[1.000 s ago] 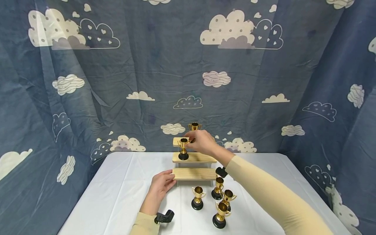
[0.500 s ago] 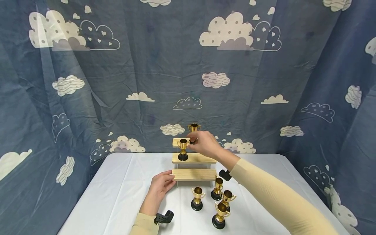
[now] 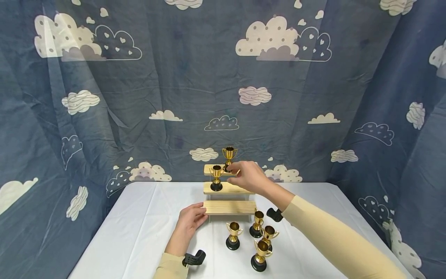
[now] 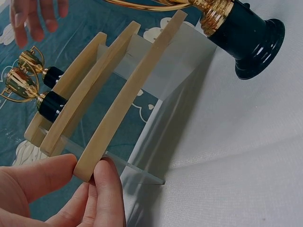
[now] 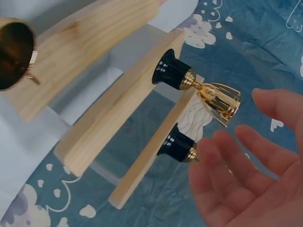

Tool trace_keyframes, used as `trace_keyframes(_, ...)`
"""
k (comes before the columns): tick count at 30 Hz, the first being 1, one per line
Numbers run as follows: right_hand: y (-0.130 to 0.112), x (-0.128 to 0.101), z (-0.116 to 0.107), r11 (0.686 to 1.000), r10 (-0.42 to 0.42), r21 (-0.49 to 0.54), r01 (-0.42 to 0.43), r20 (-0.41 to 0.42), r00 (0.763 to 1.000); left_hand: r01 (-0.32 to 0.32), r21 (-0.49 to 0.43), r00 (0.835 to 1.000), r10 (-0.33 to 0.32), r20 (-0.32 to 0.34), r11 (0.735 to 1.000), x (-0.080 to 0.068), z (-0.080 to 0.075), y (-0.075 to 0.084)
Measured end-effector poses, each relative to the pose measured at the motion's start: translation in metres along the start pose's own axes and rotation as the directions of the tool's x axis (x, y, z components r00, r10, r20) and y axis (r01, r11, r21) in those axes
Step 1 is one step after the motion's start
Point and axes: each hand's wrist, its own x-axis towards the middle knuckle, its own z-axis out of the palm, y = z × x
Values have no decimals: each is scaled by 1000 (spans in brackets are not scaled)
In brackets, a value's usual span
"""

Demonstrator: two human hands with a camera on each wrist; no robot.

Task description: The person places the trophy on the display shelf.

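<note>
My left hand (image 3: 189,221) pinches the left end of the lowest board (image 3: 230,207) of a three-tier wooden display stand, thumb and fingers on either side of it in the left wrist view. One small gold trophy cup (image 3: 216,173) on a black base stands upright toward the left of the middle board (image 3: 233,188). Behind it, another gold trophy cup (image 3: 229,152) stands on the top board (image 3: 209,169). My right hand (image 3: 250,176) is just right of these two, fingers apart and nothing held; in the right wrist view its fingers (image 5: 213,156) overlap the top trophy's cup.
Several more trophies stand on the white tablecloth (image 3: 146,232) before the stand: one trophy (image 3: 234,235) near the middle, and a cluster with a front trophy (image 3: 260,255) at the right. A blue cloud-print curtain (image 3: 195,97) hangs behind and at both sides.
My right hand has drawn back rightward from the trophy on the top board, its fingers parting, so more of that trophy shows. My left hand stays on the lowest board.
</note>
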Motion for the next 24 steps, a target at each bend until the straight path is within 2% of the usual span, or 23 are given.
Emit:
trace_keyframes(10, 7, -23, -1, 999, -12, -39, 13, 38, 999, -4, -7, 1000, 4, -9, 1000, 0, 0, -2)
trace_keyframes(16, 13, -36, -1, 995, -62, -80, 66, 59, 996, -2, -1, 1000, 2, -12, 1000, 0, 0, -2)
trace_keyframes(24, 20, -52, 0, 995, -31, -93, 42, 114, 993, 4, 8, 1000, -4, -25, 1000, 2, 1, -2)
